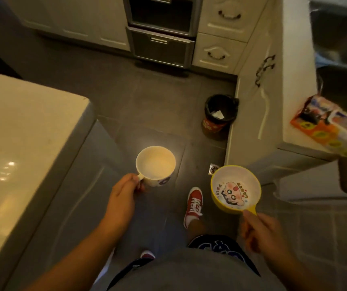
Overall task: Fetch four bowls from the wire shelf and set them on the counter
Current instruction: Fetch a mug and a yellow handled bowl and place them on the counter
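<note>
We see both hands busy, each carrying one bowl above the dark tiled floor (pixel 147 106). Left hand (pixel 124 192) grips the small handle of the white bowl (pixel 155 164), fingers curled round it. That bowl is upright and empty, with a dark print on its outer wall. Right hand (pixel 260 232) pinches the stub handle of the yellow bowl (pixel 234 186), thumb on top. Its inside is white with a cartoon figure and letters.

The two bowls are apart and neither rests on any surface. The white one is to the left and a bit farther forward. A pale counter (pixel 21 133) sits at the left, near the white bowl but not under it. A second counter (pixel 296 91) runs along the right, with a colourful packet (pixel 325 124) lying at its near end.

A bin (pixel 218 116) with a black liner stands on the floor against the right cabinet. A small floor drain (pixel 213 169) shows just beside the yellow bowl's rim. A red shoe (pixel 194 203) is on the floor between the bowls. We see an oven front (pixel 162 28) at the far wall.
</note>
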Available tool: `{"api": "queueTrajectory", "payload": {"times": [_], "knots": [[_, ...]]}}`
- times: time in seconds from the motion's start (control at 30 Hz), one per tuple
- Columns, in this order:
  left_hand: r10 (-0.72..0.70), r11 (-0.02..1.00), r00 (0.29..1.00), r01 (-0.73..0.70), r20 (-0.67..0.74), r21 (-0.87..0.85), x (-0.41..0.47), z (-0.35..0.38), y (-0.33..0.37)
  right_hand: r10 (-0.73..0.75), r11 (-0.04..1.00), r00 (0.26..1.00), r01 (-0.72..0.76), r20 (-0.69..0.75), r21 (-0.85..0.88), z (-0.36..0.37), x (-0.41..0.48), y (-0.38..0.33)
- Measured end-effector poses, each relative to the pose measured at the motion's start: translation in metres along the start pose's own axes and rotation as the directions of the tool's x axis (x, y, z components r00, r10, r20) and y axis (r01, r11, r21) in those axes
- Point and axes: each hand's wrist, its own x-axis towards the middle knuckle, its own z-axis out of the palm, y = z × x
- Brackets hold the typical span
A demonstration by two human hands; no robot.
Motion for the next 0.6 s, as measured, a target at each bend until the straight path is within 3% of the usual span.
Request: {"api": "queueTrajectory", "payload": {"times": [0.17,0.37,0.6], "knots": [[-0.035,0.994,0.999,0.031,-0.034,-0.106,0.082,0.058,0.043,-0.005,1.0,0.998,0.004,0.056,0.003,-0.029,0.089,-0.043],[-0.114,0.98,0.977,0.081,-0.179,-0.181,0.134,0.079,0.077,-0.018,0.997,0.978,0.032,0.206,-0.066,-0.029,0.189,-0.116],[-0.245,0.959,0.882,0.158,-0.403,-0.237,0.195,0.059,0.079,-0.079,0.979,0.912,0.147,0.404,-0.142,0.025,0.294,-0.21]]}}
